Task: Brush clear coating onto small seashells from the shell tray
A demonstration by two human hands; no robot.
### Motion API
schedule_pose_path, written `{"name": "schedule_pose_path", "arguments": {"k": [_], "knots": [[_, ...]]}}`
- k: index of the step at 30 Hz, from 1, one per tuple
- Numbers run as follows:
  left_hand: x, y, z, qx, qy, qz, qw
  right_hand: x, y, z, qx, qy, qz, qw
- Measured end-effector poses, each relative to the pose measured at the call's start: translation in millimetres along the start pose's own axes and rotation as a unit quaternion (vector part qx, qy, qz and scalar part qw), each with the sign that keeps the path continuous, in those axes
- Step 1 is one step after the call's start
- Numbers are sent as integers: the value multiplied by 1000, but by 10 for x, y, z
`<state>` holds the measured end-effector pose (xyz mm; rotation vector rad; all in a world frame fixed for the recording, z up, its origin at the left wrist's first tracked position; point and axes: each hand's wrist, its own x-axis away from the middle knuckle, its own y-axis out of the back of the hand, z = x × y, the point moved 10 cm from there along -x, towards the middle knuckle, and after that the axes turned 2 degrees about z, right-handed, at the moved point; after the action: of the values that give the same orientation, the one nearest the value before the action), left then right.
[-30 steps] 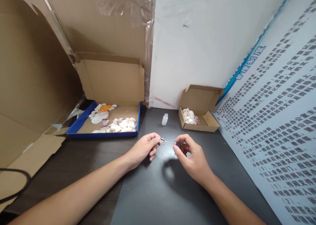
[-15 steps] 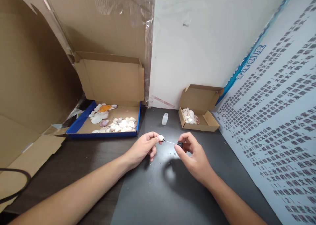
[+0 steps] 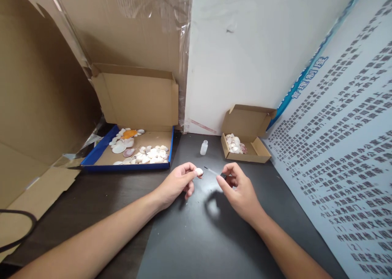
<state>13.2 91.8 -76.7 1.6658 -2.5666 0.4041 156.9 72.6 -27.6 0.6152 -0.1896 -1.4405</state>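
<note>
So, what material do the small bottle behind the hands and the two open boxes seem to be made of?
The small bottle looks like frosted, translucent plastic, possibly glass: milky body, no cap on its neck. The large box and the small box look like plain corrugated cardboard: matte brown, with folded flaps. The large box's tray has a blue outer face, probably printed or coated.

Blue-edged cardboard box (image 3: 98, 154) of pale shells (image 3: 151, 154) at back left, smaller open carton (image 3: 260, 148) with shells at right, large printed poster (image 3: 343, 148), black cable (image 3: 18, 226), dark table (image 3: 196, 238)
</note>
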Motion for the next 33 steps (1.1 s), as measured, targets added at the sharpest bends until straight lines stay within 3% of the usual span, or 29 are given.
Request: {"name": "schedule_pose_path", "arguments": {"k": [3, 8, 12, 17, 20, 25, 29, 33], "knots": [[-9, 4, -7, 7, -9, 2, 1000, 3, -73, 38, -18, 21, 32, 999], [-23, 20, -11, 1, -17, -3, 1000, -2, -8, 29, 15, 12, -3, 1000], [-19, 19, -24, 2, -17, -7, 1000, 2, -81, 71, 11, 29, 33, 999], [-16, 19, -22, -14, -13, -8, 1000, 16, -37, 60, 26, 18, 0, 1000], [-14, 10, -17, -16, -11, -2, 1000, 29, -122, 110, 12, 42, 37, 998], [-9, -3, -21, -26, -12, 3, 1000, 19, -39, 73, 34, 23, 4, 999], [-8, -20, -14, -17, -18, 13, 1000, 44, -116, 133, 4, 45, 45, 998], [-7, -31, -14, -24, -20, 18, 999, 42, -107, 106, 15, 38, 38, 998]]}}
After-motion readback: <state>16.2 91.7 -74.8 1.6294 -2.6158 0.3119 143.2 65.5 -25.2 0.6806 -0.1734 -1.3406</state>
